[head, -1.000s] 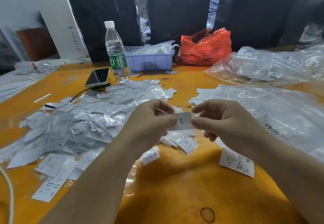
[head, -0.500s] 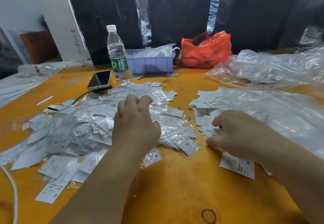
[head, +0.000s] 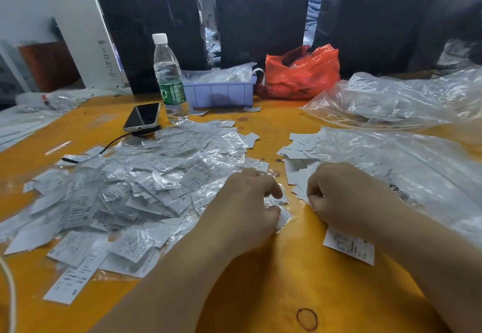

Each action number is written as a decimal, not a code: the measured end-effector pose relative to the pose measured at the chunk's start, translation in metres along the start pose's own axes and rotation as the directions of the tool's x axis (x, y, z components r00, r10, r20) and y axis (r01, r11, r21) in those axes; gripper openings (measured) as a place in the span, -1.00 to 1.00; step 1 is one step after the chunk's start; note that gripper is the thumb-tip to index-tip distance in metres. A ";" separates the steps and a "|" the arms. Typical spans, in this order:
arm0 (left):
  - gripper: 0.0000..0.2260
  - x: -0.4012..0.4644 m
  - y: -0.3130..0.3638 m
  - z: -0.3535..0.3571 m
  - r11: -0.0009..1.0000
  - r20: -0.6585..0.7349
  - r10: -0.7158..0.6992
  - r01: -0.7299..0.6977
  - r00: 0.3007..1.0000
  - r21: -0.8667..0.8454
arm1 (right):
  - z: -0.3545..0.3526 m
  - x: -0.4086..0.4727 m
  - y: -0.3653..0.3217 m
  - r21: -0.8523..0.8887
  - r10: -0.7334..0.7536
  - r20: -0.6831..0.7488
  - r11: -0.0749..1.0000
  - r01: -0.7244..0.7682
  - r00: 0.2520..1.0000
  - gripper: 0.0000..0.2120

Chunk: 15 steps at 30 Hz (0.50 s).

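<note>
A big heap of small clear-bagged white labels [head: 146,189] covers the left half of the orange table [head: 260,280]. At the heap's right edge my left hand [head: 245,202] pinches one bagged label [head: 283,215] between thumb and fingers. My right hand [head: 344,197] lies a little to its right with curled fingers, at the near edge of a pile of bare white labels [head: 300,160]. I see nothing held in it. A single bare label [head: 349,246] lies under my right wrist.
A water bottle [head: 168,77], a phone [head: 143,116] on a charger with its cable, a purple tray [head: 221,94] and a red plastic bag [head: 302,72] stand at the back. Large clear plastic bags [head: 396,103] cover the right side. A white cord [head: 10,293] runs along the left edge.
One second ago both hands held a label raised between them. The right hand then dropped to the bare-label pile, and the left reached into the heap and came back pinching a bagged label.
</note>
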State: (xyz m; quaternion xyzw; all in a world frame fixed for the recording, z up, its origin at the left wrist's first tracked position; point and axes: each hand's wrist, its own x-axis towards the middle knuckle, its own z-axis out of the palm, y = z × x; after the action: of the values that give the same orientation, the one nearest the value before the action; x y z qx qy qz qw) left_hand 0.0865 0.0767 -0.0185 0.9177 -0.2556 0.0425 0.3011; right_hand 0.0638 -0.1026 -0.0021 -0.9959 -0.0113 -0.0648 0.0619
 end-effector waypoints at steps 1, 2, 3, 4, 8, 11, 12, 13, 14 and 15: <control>-0.82 0.000 0.000 -0.001 1.000 -0.006 0.002 -0.002 1.000 -0.011 | 0.000 0.001 0.000 0.018 -0.005 -0.004 1.000 0.005 1.000 -0.80; -0.83 0.000 0.000 -0.002 1.000 -0.009 0.003 -0.003 1.000 -0.023 | -0.001 0.001 -0.001 0.048 -0.004 -0.016 0.999 0.005 1.000 -0.81; -0.85 0.000 0.000 -0.002 0.999 -0.012 0.006 -0.006 1.000 -0.035 | -0.001 0.001 -0.001 0.087 -0.004 -0.047 0.996 0.008 0.999 -0.82; -0.86 0.000 0.000 -0.003 0.999 -0.016 0.014 -0.015 1.000 -0.046 | -0.001 0.001 -0.001 0.110 0.002 -0.075 0.994 0.007 0.997 -0.85; -0.90 -0.002 0.005 -0.002 0.995 -0.034 0.048 -0.051 0.998 -0.090 | -0.003 -0.002 -0.002 0.030 0.027 0.034 0.999 -0.028 0.999 -0.86; -0.90 -0.003 0.006 -0.001 0.994 -0.013 0.050 -0.051 0.999 -0.095 | -0.001 -0.003 -0.002 -0.015 0.023 -0.004 1.000 -0.023 1.000 -0.83; -0.91 -0.003 0.006 -0.001 0.994 -0.005 0.046 -0.046 0.999 -0.096 | -0.001 -0.003 -0.003 -0.013 0.019 -0.021 1.000 -0.020 1.000 -0.78; -0.91 -0.003 0.005 -0.001 0.995 0.001 0.043 -0.043 0.999 -0.095 | 0.000 -0.002 -0.003 0.008 0.012 -0.046 1.000 -0.011 0.999 -0.73; -0.91 -0.003 0.005 -0.001 0.995 0.006 0.041 -0.040 0.999 -0.094 | 0.000 -0.002 -0.004 0.038 0.010 -0.059 0.999 -0.008 0.998 -0.69; -0.91 -0.002 0.005 -0.001 0.995 0.009 0.038 -0.037 0.999 -0.094 | 0.001 -0.001 -0.004 0.074 0.010 -0.075 0.997 -0.005 0.997 -0.66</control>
State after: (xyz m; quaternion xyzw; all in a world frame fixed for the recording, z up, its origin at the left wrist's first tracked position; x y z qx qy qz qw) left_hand 0.0822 0.0750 -0.0157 0.8979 -0.2762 0.0310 0.3415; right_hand 0.0625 -0.0987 -0.0029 -0.9899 -0.0075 -0.1014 0.0991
